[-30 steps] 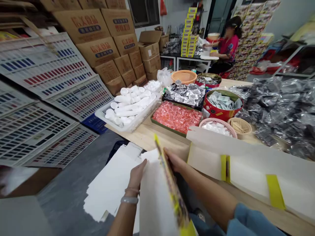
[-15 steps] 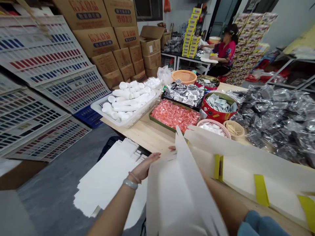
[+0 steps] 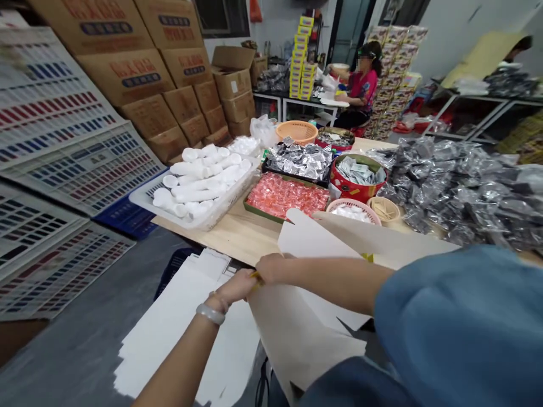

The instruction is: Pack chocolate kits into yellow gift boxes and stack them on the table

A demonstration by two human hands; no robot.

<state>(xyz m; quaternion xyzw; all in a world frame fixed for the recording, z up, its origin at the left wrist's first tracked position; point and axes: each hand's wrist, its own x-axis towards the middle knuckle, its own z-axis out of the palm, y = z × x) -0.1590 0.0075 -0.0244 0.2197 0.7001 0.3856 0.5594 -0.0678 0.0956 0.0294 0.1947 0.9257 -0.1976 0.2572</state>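
Note:
Both hands meet at the edge of a large white cardboard sheet (image 3: 288, 322), which is partly folded and has a small yellow part at the fingers. My left hand (image 3: 238, 284) is closed on the sheet's left corner. My right hand (image 3: 274, 268) reaches across from the right and is closed on the same corner, its fingertips hidden. Behind it stands another folded white cardboard piece (image 3: 314, 234). A stack of flat white cardboard (image 3: 186, 328) lies low at the left, below the table edge.
On the wooden table (image 3: 224, 229) are a white basket of cups (image 3: 207, 217), a tray of red packets (image 3: 288, 195), a red tin (image 3: 354, 189), a pink basket (image 3: 354, 212) and a heap of silvery packets (image 3: 462, 186). A person (image 3: 362, 87) sits at the back.
My right hand has come from behind the cardboard to the corner beside my left hand. The sheet has tilted down, and the view has shifted to the right.

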